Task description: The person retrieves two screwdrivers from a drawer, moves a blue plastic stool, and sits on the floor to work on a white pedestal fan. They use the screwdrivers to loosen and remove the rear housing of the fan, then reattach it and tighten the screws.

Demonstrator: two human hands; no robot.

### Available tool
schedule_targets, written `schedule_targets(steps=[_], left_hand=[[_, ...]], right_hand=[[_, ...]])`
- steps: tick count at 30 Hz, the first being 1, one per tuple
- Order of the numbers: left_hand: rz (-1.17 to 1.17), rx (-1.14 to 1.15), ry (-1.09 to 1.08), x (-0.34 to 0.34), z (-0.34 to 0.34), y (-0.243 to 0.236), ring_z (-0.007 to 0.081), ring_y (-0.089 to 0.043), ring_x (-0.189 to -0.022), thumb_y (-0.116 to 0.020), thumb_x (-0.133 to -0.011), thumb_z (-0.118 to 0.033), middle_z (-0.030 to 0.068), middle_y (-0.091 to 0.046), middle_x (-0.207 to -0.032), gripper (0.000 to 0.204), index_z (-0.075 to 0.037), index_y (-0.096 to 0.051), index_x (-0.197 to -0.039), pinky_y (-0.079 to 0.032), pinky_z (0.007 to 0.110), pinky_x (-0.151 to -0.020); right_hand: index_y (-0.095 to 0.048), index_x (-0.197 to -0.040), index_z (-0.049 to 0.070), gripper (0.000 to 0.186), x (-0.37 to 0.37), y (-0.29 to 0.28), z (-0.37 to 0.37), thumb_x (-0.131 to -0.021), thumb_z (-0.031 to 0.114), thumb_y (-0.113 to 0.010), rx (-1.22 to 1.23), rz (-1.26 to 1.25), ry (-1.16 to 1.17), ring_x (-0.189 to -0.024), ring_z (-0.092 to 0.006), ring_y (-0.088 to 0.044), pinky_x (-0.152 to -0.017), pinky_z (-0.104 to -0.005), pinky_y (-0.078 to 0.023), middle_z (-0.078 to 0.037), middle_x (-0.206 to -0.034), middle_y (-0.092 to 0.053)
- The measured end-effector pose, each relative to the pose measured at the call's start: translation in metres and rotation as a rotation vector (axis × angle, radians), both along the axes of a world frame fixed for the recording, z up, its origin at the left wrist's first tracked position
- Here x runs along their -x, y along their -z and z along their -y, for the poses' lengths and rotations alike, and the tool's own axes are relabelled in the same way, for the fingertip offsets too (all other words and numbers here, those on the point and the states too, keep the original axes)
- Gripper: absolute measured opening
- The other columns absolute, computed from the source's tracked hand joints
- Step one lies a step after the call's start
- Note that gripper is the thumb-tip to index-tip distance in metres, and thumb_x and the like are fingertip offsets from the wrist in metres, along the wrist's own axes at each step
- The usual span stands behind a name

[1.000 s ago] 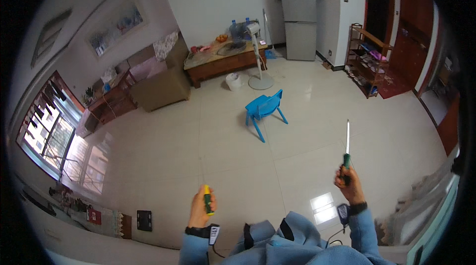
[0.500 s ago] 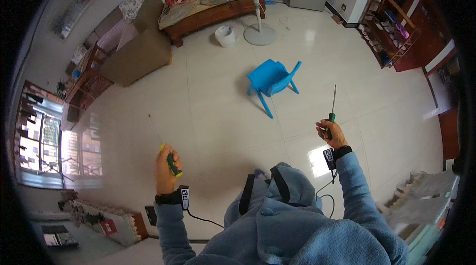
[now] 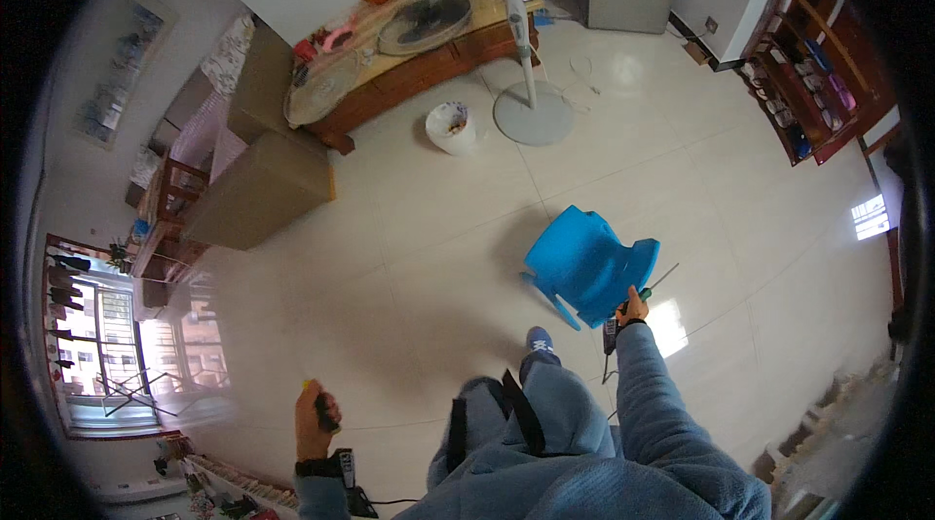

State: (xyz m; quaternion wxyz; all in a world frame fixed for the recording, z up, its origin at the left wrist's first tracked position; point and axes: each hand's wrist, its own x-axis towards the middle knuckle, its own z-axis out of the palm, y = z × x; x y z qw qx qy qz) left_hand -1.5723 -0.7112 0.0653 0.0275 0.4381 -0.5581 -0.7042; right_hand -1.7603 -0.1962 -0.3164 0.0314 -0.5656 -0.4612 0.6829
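My right hand [image 3: 633, 309] is closed around a screwdriver [image 3: 646, 295] with a green handle, its thin metal shaft slanting up to the right. That hand is right at the near right edge of a small blue plastic chair [image 3: 584, 262]; whether the fingers also grip the chair I cannot tell. My left hand [image 3: 316, 415], low and well away to the left, is closed on another screwdriver [image 3: 308, 385], whose yellow handle end shows above the fist. The left screwdriver's shaft cannot be made out. Both wrists wear black straps with small devices and cables.
A white standing fan [image 3: 534, 111] and a white waste bin [image 3: 451, 128] stand ahead, before a wooden table [image 3: 419, 72]. At the far right is a wooden shoe rack [image 3: 799, 82]. Brown sofa backs [image 3: 263, 189] are on the left. My shoe [image 3: 541, 341] is near the chair.
I have come closer to the chair, which now appears larger and lower in view. My right hand has reached its edge, still with its screwdriver. My left hand has dropped lower.
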Motion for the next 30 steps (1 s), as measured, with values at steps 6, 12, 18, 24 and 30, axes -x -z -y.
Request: schedule_targets(steps=[6, 12, 18, 24, 30], left_hand=[[0.191, -0.038, -0.218, 0.045, 0.076, 0.031, 0.0119, -0.046, -0.049, -0.053, -0.094, -0.031, 0.0028, -0.049, -0.064, 0.025, -0.012, -0.049, -0.078, -0.04, 0.028, -0.041], [0.09, -0.016, 0.014, 0.205, 0.142, 0.062, 0.0103, -0.046, -0.05, -0.053, -0.093, -0.032, 0.0021, -0.05, -0.066, 0.025, -0.011, -0.048, -0.079, -0.042, 0.026, -0.043], [0.121, -0.081, 0.154, 0.354, 0.153, 0.059, 0.0099, -0.047, -0.048, -0.055, -0.092, -0.033, 0.0016, -0.051, -0.063, 0.023, -0.014, -0.05, -0.081, -0.042, 0.024, -0.042], [0.166, -0.094, 0.293, 0.464, 0.107, 0.064, 0.0114, -0.047, -0.048, -0.055, -0.092, -0.033, 0.0017, -0.051, -0.063, 0.023, -0.014, -0.049, -0.081, -0.043, 0.025, -0.043], [0.142, -0.119, 0.452, 0.543, 0.024, 0.075, 0.0125, -0.047, -0.048, -0.057, -0.091, -0.031, 0.002, -0.049, -0.061, 0.024, -0.013, -0.047, -0.079, -0.039, 0.028, -0.041]], right_hand=[[-0.052, -0.082, 0.005, 0.019, 0.027, -0.003, 0.007, -0.082, 0.016, -0.068, -0.064, 0.221, 0.166, -0.047, -0.0165, -0.041, -0.039, -0.0318, -0.028, -0.006, -0.06, -0.045], [-0.048, -0.077, 0.005, 0.018, 0.169, -0.066, 0.021, -0.079, 0.009, -0.066, -0.102, -0.069, -0.005, -0.044, -0.0118, -0.034, -0.038, -0.0299, -0.024, -0.001, -0.058, -0.038], [-0.049, -0.08, 0.006, 0.021, 0.289, -0.119, 0.051, -0.079, 0.01, -0.069, -0.033, -0.032, -0.041, -0.041, -0.0129, -0.038, -0.036, -0.0303, -0.026, -0.001, -0.057, -0.039], [-0.051, -0.08, 0.006, 0.021, 0.331, -0.127, 0.02, -0.079, 0.013, -0.071, 0.048, -0.21, -0.036, -0.041, -0.0143, -0.042, -0.036, -0.0304, -0.032, -0.003, -0.058, -0.044], [-0.055, -0.088, 0.005, 0.022, 0.37, -0.061, -0.034, -0.081, 0.019, -0.07, -0.06, -0.198, -0.08, -0.047, -0.0119, -0.045, -0.04, -0.0292, -0.034, -0.002, -0.063, -0.049]])
